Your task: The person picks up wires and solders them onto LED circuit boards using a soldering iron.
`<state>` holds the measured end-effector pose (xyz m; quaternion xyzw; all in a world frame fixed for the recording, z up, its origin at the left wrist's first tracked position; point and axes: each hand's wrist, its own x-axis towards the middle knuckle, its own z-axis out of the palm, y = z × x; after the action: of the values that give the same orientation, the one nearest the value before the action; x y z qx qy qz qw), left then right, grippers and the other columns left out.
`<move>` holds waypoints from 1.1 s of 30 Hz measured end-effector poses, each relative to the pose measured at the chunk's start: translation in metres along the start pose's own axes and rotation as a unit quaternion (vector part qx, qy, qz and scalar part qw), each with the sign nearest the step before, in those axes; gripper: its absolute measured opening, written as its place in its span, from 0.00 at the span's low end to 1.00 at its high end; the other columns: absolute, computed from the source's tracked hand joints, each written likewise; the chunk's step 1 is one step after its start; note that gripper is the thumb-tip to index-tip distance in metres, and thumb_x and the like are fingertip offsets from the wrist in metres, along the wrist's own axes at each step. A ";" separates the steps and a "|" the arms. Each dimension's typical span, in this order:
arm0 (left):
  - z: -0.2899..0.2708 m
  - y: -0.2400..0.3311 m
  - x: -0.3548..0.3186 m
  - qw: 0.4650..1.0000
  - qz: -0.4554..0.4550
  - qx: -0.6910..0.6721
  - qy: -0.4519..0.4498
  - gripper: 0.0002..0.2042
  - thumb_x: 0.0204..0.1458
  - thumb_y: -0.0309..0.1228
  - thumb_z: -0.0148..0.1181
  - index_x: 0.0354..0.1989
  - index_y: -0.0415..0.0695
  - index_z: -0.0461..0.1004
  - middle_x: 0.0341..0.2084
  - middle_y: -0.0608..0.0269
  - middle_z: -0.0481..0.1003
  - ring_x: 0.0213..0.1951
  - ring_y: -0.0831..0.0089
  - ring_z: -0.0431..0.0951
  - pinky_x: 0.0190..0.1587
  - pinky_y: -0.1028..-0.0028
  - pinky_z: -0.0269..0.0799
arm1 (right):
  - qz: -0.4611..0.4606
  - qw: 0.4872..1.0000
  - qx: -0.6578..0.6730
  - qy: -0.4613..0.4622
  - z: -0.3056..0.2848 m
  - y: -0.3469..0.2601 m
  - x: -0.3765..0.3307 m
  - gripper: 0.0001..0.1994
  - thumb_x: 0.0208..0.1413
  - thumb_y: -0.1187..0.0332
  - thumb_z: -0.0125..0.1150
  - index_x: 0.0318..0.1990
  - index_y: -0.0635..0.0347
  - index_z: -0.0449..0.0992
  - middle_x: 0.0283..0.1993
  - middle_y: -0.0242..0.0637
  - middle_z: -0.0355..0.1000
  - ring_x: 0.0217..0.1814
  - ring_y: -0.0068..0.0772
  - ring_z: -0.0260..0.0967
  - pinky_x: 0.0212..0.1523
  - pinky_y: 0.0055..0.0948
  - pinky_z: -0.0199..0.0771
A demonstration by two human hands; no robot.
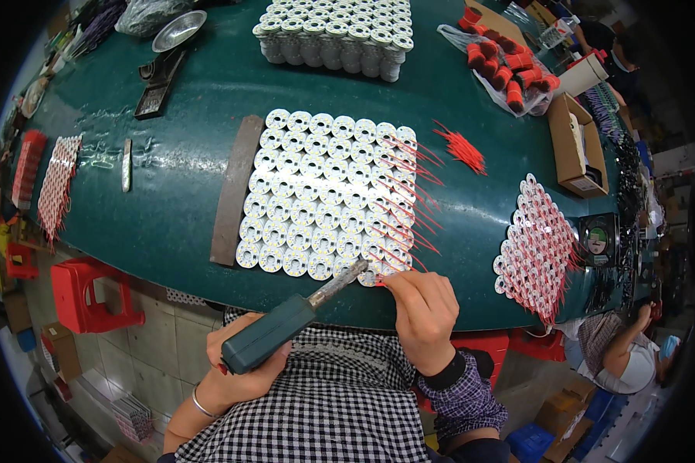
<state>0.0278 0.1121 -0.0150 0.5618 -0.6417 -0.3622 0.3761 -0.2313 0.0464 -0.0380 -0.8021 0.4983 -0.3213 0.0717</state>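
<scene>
My left hand (247, 351) is wrapped round the dark green handle of a soldering gun (274, 328). Its metal tip points up and right, at the bottom right corner of a panel of round white LED boards (316, 185). At that same corner, my right hand (425, 312) pinches a short red wire (383, 281) close to the last board. Thin red wires (409, 189) stick out to the right from boards along the panel's right side. Whether the tip touches the board is too small to tell.
A brown bar (236, 193) lies along the panel's left edge. Loose red wires (463, 149) lie to the right, near a wired panel (533, 243). Stacked boards (332, 35), bagged red wire bundles (510, 65) and a cardboard box (575, 147) stand farther back. Another person (625, 355) sits at right.
</scene>
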 end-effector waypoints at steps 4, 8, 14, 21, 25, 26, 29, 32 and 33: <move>0.006 -0.009 -0.004 0.999 -0.027 -0.009 0.039 0.13 0.46 0.24 0.72 0.41 0.35 0.81 0.35 0.55 0.82 0.31 0.71 0.84 0.36 0.74 0.79 | -0.068 0.996 0.045 0.044 -0.005 -0.006 0.003 0.14 0.43 0.80 0.65 0.41 0.64 0.81 0.38 0.36 0.78 0.36 0.35 0.75 0.39 0.35 0.73; 0.015 0.013 0.022 0.952 -0.194 -0.225 0.069 0.16 0.48 0.28 0.74 0.45 0.37 0.80 0.39 0.60 0.83 0.35 0.77 0.83 0.41 0.75 0.78 | -0.143 0.987 0.071 0.024 -0.014 -0.016 0.010 0.15 0.44 0.77 0.65 0.43 0.62 0.82 0.41 0.35 0.79 0.38 0.32 0.76 0.43 0.35 0.74; 0.025 0.017 0.046 0.931 -0.120 -0.345 0.002 0.18 0.49 0.25 0.74 0.48 0.36 0.77 0.39 0.61 0.81 0.37 0.78 0.81 0.41 0.76 0.79 | -0.174 0.980 0.101 -0.003 -0.017 -0.030 0.012 0.14 0.48 0.73 0.64 0.44 0.60 0.82 0.43 0.34 0.79 0.41 0.30 0.77 0.46 0.35 0.75; 0.020 0.018 0.046 0.880 -0.168 -0.443 -0.003 0.19 0.51 0.16 0.67 0.52 0.32 0.73 0.42 0.55 0.79 0.34 0.73 0.82 0.36 0.76 0.82 | -0.176 0.978 0.110 -0.002 -0.017 -0.033 0.013 0.13 0.47 0.73 0.65 0.43 0.59 0.82 0.41 0.33 0.79 0.41 0.31 0.77 0.45 0.36 0.77; 0.017 0.019 0.041 0.886 -0.154 -0.431 0.070 0.18 0.50 0.14 0.65 0.51 0.32 0.73 0.42 0.54 0.79 0.32 0.72 0.81 0.35 0.74 0.81 | -0.127 0.980 0.146 0.053 -0.010 -0.028 0.004 0.13 0.46 0.78 0.68 0.42 0.60 0.82 0.39 0.36 0.79 0.39 0.34 0.77 0.42 0.34 0.78; 0.017 0.018 0.040 0.898 -0.141 -0.405 0.102 0.21 0.49 0.14 0.64 0.54 0.33 0.71 0.44 0.52 0.77 0.32 0.70 0.80 0.34 0.72 0.80 | -0.044 0.980 0.177 0.082 -0.008 -0.030 0.001 0.13 0.46 0.81 0.68 0.42 0.60 0.82 0.37 0.39 0.79 0.38 0.35 0.77 0.41 0.32 0.78; 0.019 0.025 0.040 0.902 -0.123 -0.384 0.154 0.23 0.49 0.14 0.63 0.56 0.34 0.68 0.46 0.50 0.75 0.32 0.67 0.79 0.34 0.69 0.78 | 0.079 0.964 0.222 0.120 -0.003 -0.037 0.000 0.11 0.51 0.86 0.66 0.41 0.65 0.81 0.37 0.43 0.78 0.36 0.35 0.77 0.40 0.27 0.78; 0.031 0.030 0.037 0.906 -0.066 -0.365 0.203 0.21 0.53 0.16 0.62 0.56 0.33 0.68 0.44 0.51 0.76 0.32 0.68 0.78 0.34 0.70 0.78 | 0.327 0.736 0.588 0.076 0.010 -0.056 0.001 0.05 0.61 0.81 0.61 0.43 0.70 0.79 0.44 0.40 0.77 0.40 0.31 0.77 0.45 0.27 0.78; 0.036 0.026 0.034 0.906 -0.063 -0.365 0.203 0.21 0.53 0.16 0.62 0.56 0.33 0.68 0.44 0.51 0.76 0.32 0.68 0.78 0.34 0.70 0.78 | 0.325 0.737 0.588 0.077 0.013 -0.060 0.004 0.05 0.61 0.81 0.61 0.43 0.70 0.79 0.44 0.40 0.77 0.40 0.31 0.77 0.45 0.27 0.78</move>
<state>-0.0185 0.0831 -0.0053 0.4859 -0.3378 -0.4720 0.6534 -0.1771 0.0702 -0.0205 -0.3620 0.4438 -0.5687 0.5904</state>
